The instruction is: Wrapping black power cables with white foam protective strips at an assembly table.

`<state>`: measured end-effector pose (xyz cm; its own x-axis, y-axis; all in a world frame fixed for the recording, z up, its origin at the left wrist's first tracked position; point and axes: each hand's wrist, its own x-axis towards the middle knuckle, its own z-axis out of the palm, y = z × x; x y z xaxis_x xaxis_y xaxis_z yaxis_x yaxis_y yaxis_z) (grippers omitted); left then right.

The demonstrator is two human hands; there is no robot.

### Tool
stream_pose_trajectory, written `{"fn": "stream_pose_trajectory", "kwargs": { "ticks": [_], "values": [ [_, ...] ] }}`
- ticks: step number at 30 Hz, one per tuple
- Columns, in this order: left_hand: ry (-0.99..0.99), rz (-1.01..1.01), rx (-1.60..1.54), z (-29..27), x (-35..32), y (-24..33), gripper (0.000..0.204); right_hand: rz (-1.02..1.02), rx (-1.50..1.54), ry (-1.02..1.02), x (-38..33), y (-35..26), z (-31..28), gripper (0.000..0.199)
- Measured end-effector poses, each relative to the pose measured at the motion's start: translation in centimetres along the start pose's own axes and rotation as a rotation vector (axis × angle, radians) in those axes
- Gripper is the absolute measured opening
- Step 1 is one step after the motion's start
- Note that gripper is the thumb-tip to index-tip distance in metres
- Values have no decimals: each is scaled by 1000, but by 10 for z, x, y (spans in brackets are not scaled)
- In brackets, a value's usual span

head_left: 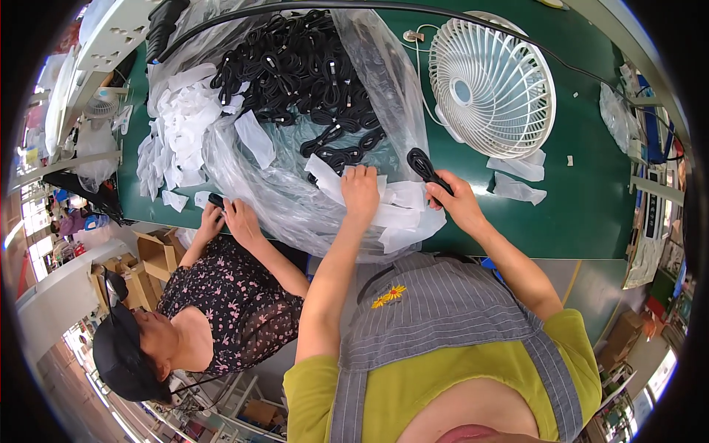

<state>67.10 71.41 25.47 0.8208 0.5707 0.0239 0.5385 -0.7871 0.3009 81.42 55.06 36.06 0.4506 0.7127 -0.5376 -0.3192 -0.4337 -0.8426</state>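
My right hand (pixel 459 204) grips a coiled black cable (pixel 428 174), its looped end pointing up and away from me. Beside it, my left hand (pixel 360 195) has its fingers curled down on a thin white sleeve (pixel 325 179) at the near edge of the plastic. More white sleeves (pixel 402 210) lie loosely overlapped between my two hands. Just beyond, a heap of coiled black cables (pixel 295 66) rests on a large clear plastic bag (pixel 384 81) that is spread wide. What my left fingertips pinch is partly hidden.
A white fan (pixel 491 88) stands at the back right of the green table (pixel 583 184). Flat white sleeves (pixel 519 188) lie near it. A co-worker (pixel 221 303) at my left handles a small black item beside a pile of white sleeves (pixel 181 118). A thick black cord (pixel 354 6) crosses overhead.
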Motion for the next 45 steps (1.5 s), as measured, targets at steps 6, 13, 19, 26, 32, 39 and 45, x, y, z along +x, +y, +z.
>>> {"fn": "stream_pose_trajectory", "kwargs": {
  "ticks": [6,13,19,26,32,39,45],
  "values": [
    [151,-395,-862,-82,4,18,14,-82,117,-58,9,4,-4,30],
    [30,-713,-2172,-106,-24,21,19,93,573,-252,17,-36,28,32],
    [281,-563,-1049,-86,-25,20,12,283,633,-431,6,-43,34,19],
    [142,-756,-1302,-77,-9,32,14,272,319,-347,-3,-23,52,47],
    [399,-726,-1871,-89,-4,40,14,337,835,-276,-11,-23,44,36],
    [323,-621,-1978,-82,-29,34,15,343,812,-280,-6,-19,50,27],
    [338,-638,-1603,-72,-46,18,13,71,275,-41,2,-11,55,26]
  ]
}}
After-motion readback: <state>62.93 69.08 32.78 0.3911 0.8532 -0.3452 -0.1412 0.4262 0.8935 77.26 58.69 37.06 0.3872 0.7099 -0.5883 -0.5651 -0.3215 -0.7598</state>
